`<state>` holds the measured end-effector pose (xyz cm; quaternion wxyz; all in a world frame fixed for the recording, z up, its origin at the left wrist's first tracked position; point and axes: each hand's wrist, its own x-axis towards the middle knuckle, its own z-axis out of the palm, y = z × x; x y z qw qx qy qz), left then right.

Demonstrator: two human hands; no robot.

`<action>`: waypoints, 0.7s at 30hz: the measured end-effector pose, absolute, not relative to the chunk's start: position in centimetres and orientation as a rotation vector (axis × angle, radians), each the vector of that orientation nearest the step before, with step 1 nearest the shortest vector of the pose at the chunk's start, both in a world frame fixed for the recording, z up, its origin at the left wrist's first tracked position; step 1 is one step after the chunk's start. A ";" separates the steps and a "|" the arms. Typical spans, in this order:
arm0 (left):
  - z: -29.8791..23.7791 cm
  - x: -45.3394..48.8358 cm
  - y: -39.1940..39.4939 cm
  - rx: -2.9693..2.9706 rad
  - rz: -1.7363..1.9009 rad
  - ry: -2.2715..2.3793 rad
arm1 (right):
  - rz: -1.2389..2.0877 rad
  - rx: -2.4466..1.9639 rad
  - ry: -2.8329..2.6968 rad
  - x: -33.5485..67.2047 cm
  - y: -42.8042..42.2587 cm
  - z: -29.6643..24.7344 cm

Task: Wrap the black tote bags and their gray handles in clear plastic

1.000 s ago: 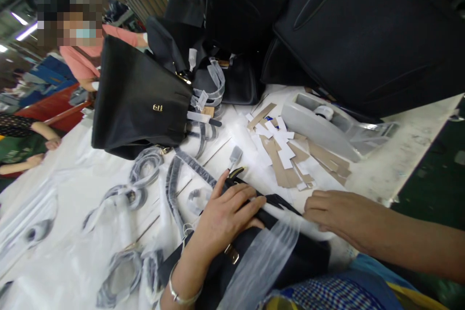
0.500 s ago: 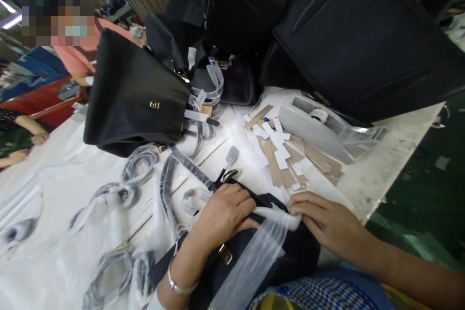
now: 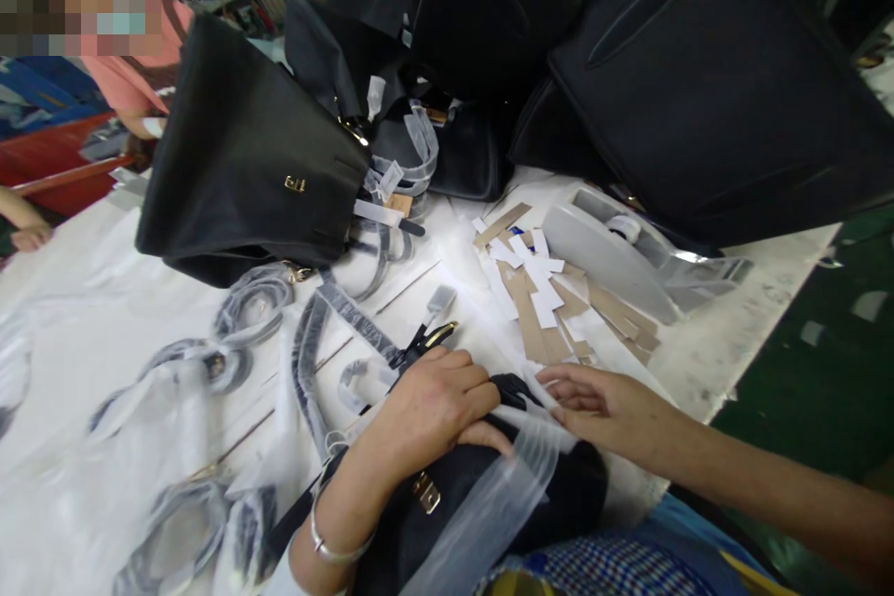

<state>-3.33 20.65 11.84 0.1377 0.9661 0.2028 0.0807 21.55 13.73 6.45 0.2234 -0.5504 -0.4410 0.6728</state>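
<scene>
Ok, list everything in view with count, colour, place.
Handled bag: one, black, under hands
Clasp: one, gold, bag front
Wrapping strip: one, whitish, across handled bag
Lettered bag: one, black, upper left
Other bags: several, black, behind
Wrapped straps: several, grey, lower left
Tape dispenser: one, grey, right
Card strips: several, brown, beside dispenser
Paper slips: several, white, on card
Table: one, whitish, beneath these
Co-worker: one, pink-topped, upper left
Another person's hand: one, bare, left edge
Bracelet: one, silver, left wrist
Left hand: one, bare, on handled bag
Right hand: one, bare, beside strip

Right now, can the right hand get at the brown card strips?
Likely yes: the right hand is close to the brown card strips, and nothing appears to stand between them.
</scene>
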 end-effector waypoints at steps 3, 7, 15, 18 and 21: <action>11.3 -3.4 20.9 2.722 0.236 0.658 | 2.043 -1.422 -1.114 21.5 13.8 6.3; 10.0 -3.1 21.0 2.674 0.253 0.779 | 1.901 -1.458 -1.687 21.0 14.8 7.4; 7.6 -2.7 20.8 2.631 0.468 0.814 | 1.050 -1.275 -2.469 21.4 15.3 7.3; 6.7 -2.8 20.9 2.625 0.429 0.823 | 0.974 -1.237 -2.311 22.2 13.6 6.5; 6.1 -2.7 21.1 2.590 0.448 0.823 | 0.766 -1.301 -2.288 22.6 11.7 6.6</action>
